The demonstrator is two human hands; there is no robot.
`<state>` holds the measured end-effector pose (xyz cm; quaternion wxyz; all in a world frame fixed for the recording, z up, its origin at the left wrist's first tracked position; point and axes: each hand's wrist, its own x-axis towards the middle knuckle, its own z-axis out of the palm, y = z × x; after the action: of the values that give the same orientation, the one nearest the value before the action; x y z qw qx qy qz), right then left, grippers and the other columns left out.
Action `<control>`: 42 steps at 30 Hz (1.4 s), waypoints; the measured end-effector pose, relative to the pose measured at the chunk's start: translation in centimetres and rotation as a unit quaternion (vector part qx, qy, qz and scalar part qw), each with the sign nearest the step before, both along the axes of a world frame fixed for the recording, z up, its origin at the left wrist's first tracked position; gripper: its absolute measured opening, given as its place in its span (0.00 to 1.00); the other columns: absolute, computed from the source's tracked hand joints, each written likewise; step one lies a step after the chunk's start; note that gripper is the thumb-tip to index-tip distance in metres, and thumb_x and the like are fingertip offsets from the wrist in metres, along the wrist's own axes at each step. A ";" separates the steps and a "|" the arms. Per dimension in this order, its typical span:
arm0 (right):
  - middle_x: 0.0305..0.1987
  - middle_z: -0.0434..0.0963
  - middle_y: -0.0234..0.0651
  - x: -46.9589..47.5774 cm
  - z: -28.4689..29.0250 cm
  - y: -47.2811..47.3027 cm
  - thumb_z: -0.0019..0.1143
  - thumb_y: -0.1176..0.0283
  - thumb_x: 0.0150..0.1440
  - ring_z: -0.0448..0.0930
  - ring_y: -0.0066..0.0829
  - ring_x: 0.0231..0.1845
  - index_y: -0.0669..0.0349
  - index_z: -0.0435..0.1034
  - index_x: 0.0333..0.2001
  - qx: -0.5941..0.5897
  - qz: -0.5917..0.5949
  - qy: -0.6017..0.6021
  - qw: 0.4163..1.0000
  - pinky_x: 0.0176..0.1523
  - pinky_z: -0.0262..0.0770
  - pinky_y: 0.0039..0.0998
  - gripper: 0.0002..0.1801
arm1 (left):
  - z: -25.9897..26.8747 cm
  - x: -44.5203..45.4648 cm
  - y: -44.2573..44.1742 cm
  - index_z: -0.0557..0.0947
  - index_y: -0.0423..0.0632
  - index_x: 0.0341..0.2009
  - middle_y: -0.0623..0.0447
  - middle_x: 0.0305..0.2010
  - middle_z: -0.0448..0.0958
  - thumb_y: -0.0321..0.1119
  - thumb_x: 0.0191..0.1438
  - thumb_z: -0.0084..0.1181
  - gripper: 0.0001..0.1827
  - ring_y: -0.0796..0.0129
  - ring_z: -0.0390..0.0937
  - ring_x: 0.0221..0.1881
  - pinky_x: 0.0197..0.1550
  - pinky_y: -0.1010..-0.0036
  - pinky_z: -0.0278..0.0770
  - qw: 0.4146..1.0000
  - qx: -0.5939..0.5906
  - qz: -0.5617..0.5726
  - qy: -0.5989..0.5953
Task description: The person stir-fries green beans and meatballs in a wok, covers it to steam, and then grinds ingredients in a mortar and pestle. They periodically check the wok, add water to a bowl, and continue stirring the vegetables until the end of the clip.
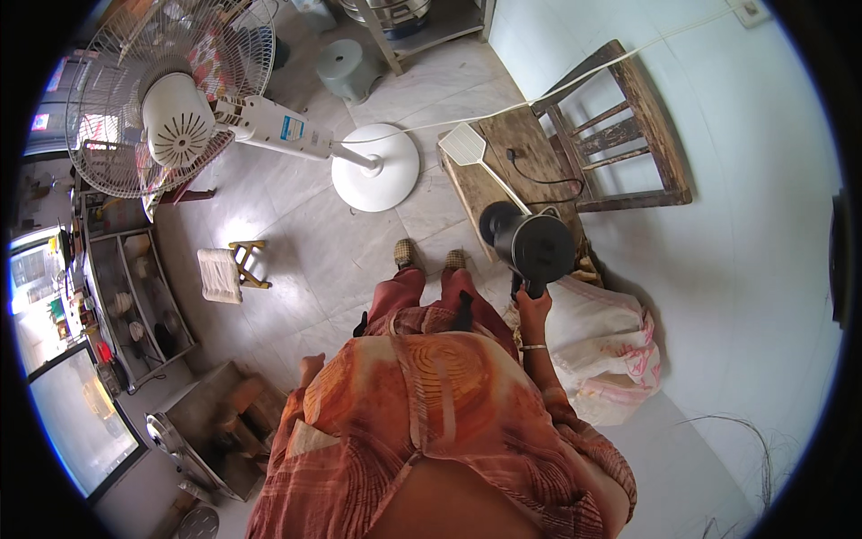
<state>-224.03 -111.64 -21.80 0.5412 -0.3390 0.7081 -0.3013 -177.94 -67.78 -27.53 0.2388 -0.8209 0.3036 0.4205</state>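
My right hand (535,305) grips the handle of a black electric kettle (544,249), seen from above with its lid closed. The kettle is over the near end of a worn wooden chair's seat (471,195); whether it rests there cannot be told. A round black part, perhaps its power base (497,221), shows beside it. On the seat lie a white fly swatter (465,145), its handle partly hidden by the kettle, and a black cord with a plug (513,155). My left hand (311,369) hangs at my side, fingers curled, nothing visible in it.
A white pedestal fan (178,121) stands ahead left on a round base (376,168); its pale cord (465,118) crosses above the chair. A folding stool (221,275) is at left, a plastic stool (347,67) ahead. A white woven sack (599,343) lies right.
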 end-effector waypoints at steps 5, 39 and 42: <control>0.28 0.75 0.29 1.6 -1.8 -2.4 0.62 0.72 0.52 0.74 0.19 0.21 0.65 0.73 0.37 0.008 0.026 0.014 1.000 0.22 0.72 0.24 0.11 | -1.6 -5.3 -2.6 0.84 0.46 0.40 0.43 0.39 0.83 0.50 0.56 0.58 0.20 0.56 0.83 0.34 0.36 0.61 0.80 0.955 -0.154 0.255 -0.007; 0.26 0.79 0.36 9.6 -4.0 -1.8 0.62 0.63 0.49 0.79 0.30 0.25 0.64 0.77 0.33 -0.244 0.276 0.211 0.906 0.28 0.76 0.33 0.14 | 4.8 -9.0 -1.7 0.86 0.47 0.33 0.40 0.37 0.82 0.48 0.47 0.65 0.18 0.50 0.80 0.44 0.48 0.60 0.77 0.778 -0.417 0.448 -0.143; 0.25 0.79 0.36 11.1 -2.5 -0.1 0.62 0.63 0.49 0.79 0.30 0.25 0.64 0.77 0.33 -0.273 0.299 0.226 0.886 0.28 0.76 0.33 0.14 | 1.9 -9.4 4.9 0.86 0.47 0.28 0.46 0.25 0.83 0.47 0.50 0.61 0.16 0.59 0.83 0.28 0.35 0.63 0.80 0.681 -0.392 0.613 -0.083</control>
<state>-212.90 -111.69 -24.30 0.3170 -0.7281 0.5659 -0.2216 -187.35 -62.89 -25.66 -0.3917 -0.8736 -0.1510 0.2461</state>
